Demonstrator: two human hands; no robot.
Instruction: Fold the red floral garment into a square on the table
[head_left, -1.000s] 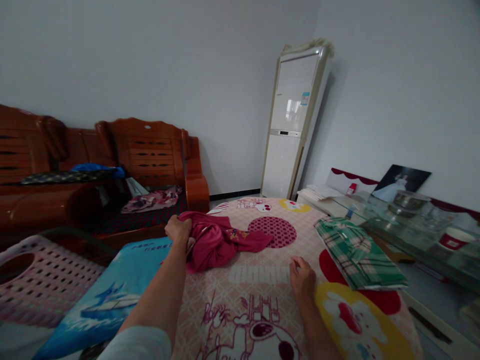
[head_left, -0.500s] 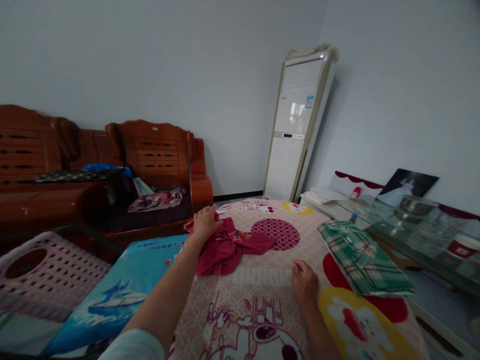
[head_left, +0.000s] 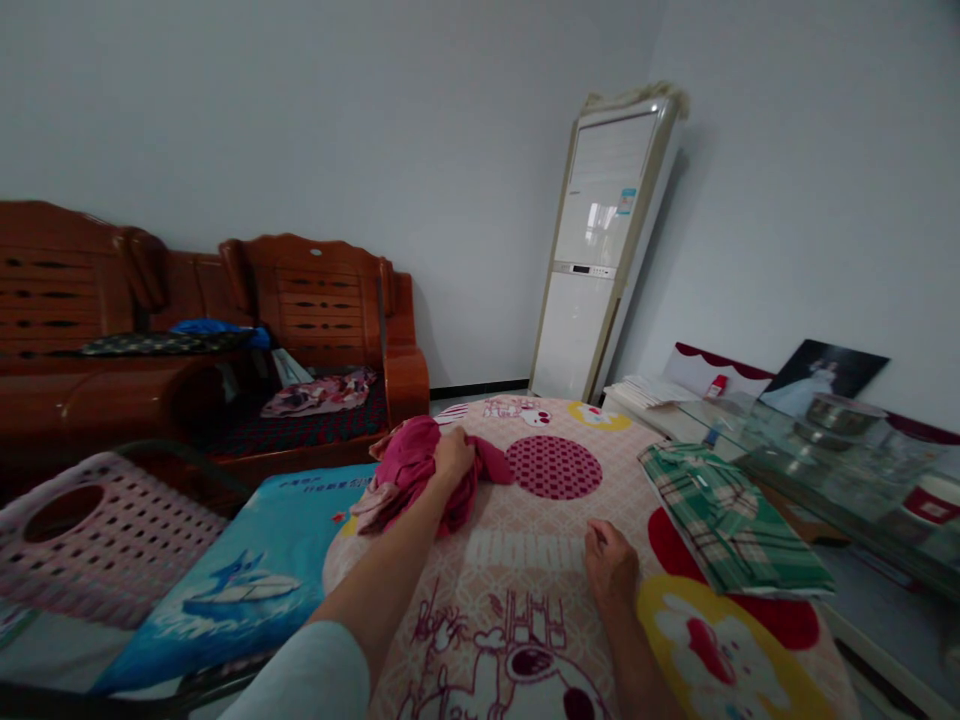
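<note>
My left hand [head_left: 455,457] is closed on a bunched magenta garment [head_left: 409,460], which lies in a crumpled heap at the far left of the patterned cloth surface [head_left: 517,550]. A paler pink part of the bundle shows on its left side. My right hand [head_left: 611,562] rests on the cloth to the right, its fingers curled in and nothing visible in them. A folded green plaid shirt [head_left: 739,515] lies farther right, apart from that hand.
To the left stand a pink woven basket [head_left: 112,560] and a blue printed bag [head_left: 247,570]. Wooden sofas [head_left: 322,300] line the wall. A glass-topped cabinet [head_left: 795,470] with a photo and bowls is at the right. A tall white air conditioner [head_left: 585,270] stands behind.
My left hand has moved right and gathered the magenta garment, folding it into a taller heap. The right hand has stayed in place.
</note>
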